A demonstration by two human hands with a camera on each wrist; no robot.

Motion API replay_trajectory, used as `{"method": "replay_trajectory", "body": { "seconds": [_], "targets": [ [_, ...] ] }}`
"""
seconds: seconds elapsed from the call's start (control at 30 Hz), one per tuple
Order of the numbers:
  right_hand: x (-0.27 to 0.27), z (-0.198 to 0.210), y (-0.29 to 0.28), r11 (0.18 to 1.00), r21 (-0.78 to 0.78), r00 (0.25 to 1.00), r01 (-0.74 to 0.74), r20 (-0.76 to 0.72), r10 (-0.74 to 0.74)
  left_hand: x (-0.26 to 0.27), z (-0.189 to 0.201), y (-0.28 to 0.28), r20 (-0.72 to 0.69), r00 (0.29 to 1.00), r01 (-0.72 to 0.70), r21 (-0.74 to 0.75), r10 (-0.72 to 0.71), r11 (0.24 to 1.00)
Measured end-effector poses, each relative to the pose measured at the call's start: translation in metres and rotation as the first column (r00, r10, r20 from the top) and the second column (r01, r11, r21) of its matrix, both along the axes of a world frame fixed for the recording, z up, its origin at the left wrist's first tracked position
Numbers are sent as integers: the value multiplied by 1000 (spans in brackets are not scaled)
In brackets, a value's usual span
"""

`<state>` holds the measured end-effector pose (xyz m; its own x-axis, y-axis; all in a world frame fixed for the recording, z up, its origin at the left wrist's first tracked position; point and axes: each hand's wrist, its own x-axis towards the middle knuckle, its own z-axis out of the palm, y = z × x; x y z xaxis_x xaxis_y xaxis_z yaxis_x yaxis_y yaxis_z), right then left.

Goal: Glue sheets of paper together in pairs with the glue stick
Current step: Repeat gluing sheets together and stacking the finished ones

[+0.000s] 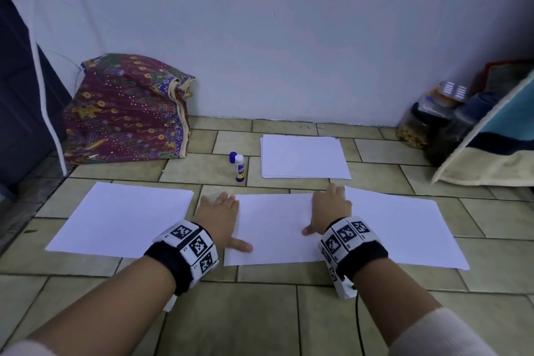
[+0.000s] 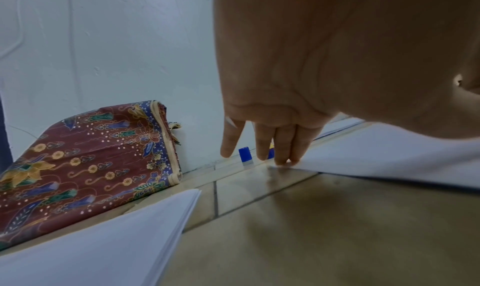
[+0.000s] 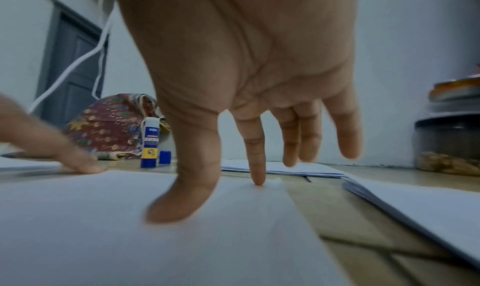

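Tiled floor: sheet under both hands.

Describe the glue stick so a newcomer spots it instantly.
Start at the patterned cloth bundle against the wall, then look right along the tiled floor toward the far stack of paper. The glue stick stands upright between them, uncapped, its blue cap beside it: the only small upright thing among flat white sheets.

Left hand fingertips on sheet corner, fingers straight.

Centre sheet between left stack and right stack; glue stick and far stack behind.
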<state>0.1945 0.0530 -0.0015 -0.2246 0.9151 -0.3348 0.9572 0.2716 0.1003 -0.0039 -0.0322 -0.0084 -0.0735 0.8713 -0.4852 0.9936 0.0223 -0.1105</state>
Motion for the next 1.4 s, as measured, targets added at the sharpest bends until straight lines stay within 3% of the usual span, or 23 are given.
{"method": "replay_trajectory", "body": {
  "seconds": [0.07, 0.23, 0.4, 0.47, 0.6, 0.7, 0.8, 0.97, 1.27, 1.4],
  "targets": [
    [-3, -2, -8, 999, -4, 999, -46, 26, 46, -2, 6, 0, -3, 1000, 6, 107, -5, 994],
    [-19, -10, -25, 976, -77, 961, -204, -205, 185, 9, 10, 2, 159, 974, 126, 206, -160, 971],
    [-43, -10, -37, 994, -104, 988, -43, -154, 26, 24, 8, -1, 124, 972, 180, 166, -201, 970],
    [-52, -12, -39, 989, -126, 987, -72, -153, 52, 25, 11, -4, 102, 973, 185, 180, -205, 966],
    [-62, -12, -39, 957, -140, 953, -253, -206, 222, 17, 5, -4, 148, 985, 52, 212, -84, 976],
    [-69, -10, -39, 942, -166, 949, -290, -173, 262, 6, -8, -3, 178, 983, -64, 120, 42, 991],
    [-80, -9, -38, 946, -175, 959, -274, -117, 256, 2, -17, 0, 141, 988, -74, 40, 67, 997],
    [-87, 0, -27, 859, -289, 906, -422, -152, 394, 2, -21, 1, 89, 995, -45, -5, 46, 999],
    [-27, 2, 10, 939, -298, 969, -170, -222, 105, 0, -16, 1, 105, 994, -45, 15, 43, 999],
    [-39, 2, 1, 989, -75, 992, -125, -32, 123, -2, -11, -3, 63, 998, -14, 92, 8, 996]
  ]
}}
